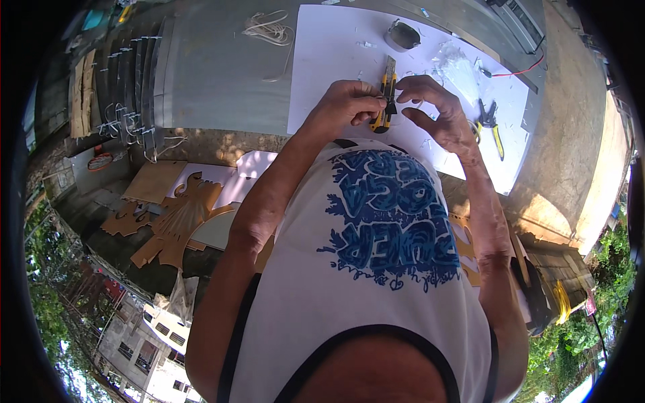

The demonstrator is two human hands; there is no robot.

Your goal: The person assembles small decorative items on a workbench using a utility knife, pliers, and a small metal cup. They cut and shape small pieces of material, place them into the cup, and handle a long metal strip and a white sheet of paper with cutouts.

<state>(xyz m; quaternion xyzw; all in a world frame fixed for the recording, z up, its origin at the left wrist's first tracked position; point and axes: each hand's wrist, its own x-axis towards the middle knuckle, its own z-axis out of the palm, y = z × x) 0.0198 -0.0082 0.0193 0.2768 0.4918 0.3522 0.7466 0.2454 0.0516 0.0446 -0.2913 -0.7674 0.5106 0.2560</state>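
Note:
My left hand [349, 104] is closed in a pinch, thumb against forefinger, over the white sheet [322, 54]. A thin dark bit shows at its fingertips, too small to name. Facing it, my right hand [435, 113] is open, with its fingers curved and a gap between thumb and forefinger. Between the two hands a yellow-and-black utility knife [385, 122] lies on the sheet, its blade pointing away from me. To the right of my right hand rest yellow-handled pliers or wire strippers [496, 134], jaws pointing away.
A small metal pot [403, 35] stands on the sheet's far part. Right of it lie a clear plastic bag [460, 70], scraps and a red wire [527, 69]. White cord [265, 28] is coiled at the far left of the grey table [222, 87]. Brown cut-out panels [181, 215] lie below left.

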